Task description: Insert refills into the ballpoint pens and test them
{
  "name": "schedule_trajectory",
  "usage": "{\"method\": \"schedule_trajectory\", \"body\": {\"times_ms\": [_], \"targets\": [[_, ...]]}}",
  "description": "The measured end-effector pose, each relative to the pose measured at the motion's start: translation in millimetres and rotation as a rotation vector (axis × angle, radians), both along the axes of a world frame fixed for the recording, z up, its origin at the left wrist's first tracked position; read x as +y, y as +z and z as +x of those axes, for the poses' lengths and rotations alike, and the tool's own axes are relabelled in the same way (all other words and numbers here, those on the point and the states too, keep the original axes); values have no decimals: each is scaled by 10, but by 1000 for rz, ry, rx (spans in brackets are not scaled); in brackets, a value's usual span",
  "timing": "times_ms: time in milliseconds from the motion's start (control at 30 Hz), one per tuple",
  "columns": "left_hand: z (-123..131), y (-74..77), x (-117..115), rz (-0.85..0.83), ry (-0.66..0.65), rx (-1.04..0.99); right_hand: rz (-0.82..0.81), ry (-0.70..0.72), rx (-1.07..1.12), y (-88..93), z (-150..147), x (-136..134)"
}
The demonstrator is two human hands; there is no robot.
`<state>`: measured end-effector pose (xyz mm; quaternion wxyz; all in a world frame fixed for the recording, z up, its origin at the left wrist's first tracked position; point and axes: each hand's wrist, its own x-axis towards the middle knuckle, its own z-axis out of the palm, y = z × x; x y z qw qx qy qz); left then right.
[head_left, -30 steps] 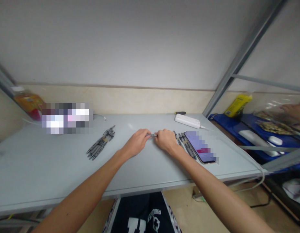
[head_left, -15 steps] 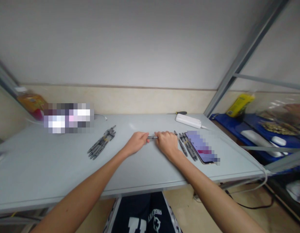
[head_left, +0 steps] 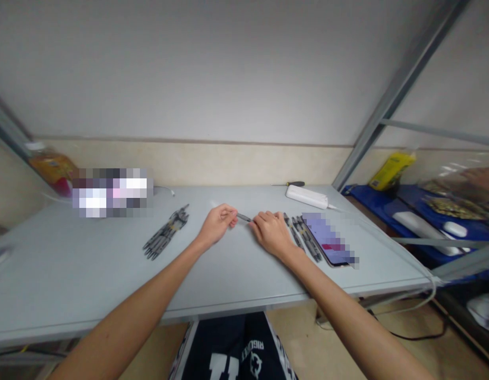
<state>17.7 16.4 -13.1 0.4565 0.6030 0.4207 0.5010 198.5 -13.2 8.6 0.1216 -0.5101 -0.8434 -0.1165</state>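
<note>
A thin grey pen (head_left: 243, 217) spans the gap between my hands over the middle of the desk. My left hand (head_left: 218, 224) pinches its left end between thumb and fingers. The fingers of my right hand (head_left: 270, 229) are closed at its right end, and that tip is partly hidden. Left of my left hand lies a pile of similar grey pens (head_left: 165, 233). A few more grey pens (head_left: 308, 240) lie close to the right of my right hand, partly covered by it and the wrist.
A phone (head_left: 327, 240) with a lit screen lies beside the right-hand pens. Behind are a white power strip (head_left: 307, 197) with a cable and a screwdriver (head_left: 295, 183). At the back left stand an orange bottle (head_left: 52, 163) and a blurred-out object. The desk's front edge (head_left: 228, 310) is near me.
My left hand has risen slightly and moved left, and more of the pen shows at a slant. My right hand has stayed almost in place, with its fingers shifted slightly.
</note>
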Motion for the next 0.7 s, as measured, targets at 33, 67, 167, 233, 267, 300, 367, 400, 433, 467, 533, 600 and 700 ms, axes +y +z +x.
{"method": "schedule_trajectory", "body": {"times_ms": [33, 67, 167, 233, 267, 300, 367, 400, 433, 467, 533, 600, 700], "targets": [[-3, -14, 8, -7, 0, -7, 8, 17, 6, -3, 0, 3], [-5, -22, 13, -19, -2, -15, 17, 23, 18, -6, -1, 6], [-4, -12, 8, -99, -10, -82, 28, -18, 87, -16, 4, 6], [-1, 12, -1, -160, -7, -149, 18, -70, 153, -22, 17, 2], [-1, 24, -3, -181, -1, -177, 5, -98, 190, -25, 27, 1], [-3, 34, -4, -193, 8, -200, -11, -128, 231, -29, 38, 1], [-8, 45, -3, -207, 26, -237, -56, -171, 331, -38, 61, 6], [-11, 47, -2, -215, 32, -255, -77, -170, 391, -44, 71, 10], [-13, 47, 0, -223, 35, -270, -90, -151, 457, -50, 79, 16], [-14, 45, 1, -231, 37, -281, -94, -121, 528, -57, 86, 22], [-12, 40, 2, -241, 39, -289, -79, -55, 661, -74, 96, 35], [-9, 37, 0, -247, 42, -288, -61, -15, 762, -93, 106, 50], [-5, 41, -4, -256, 45, -289, -54, -5, 872, -124, 125, 74]]}}
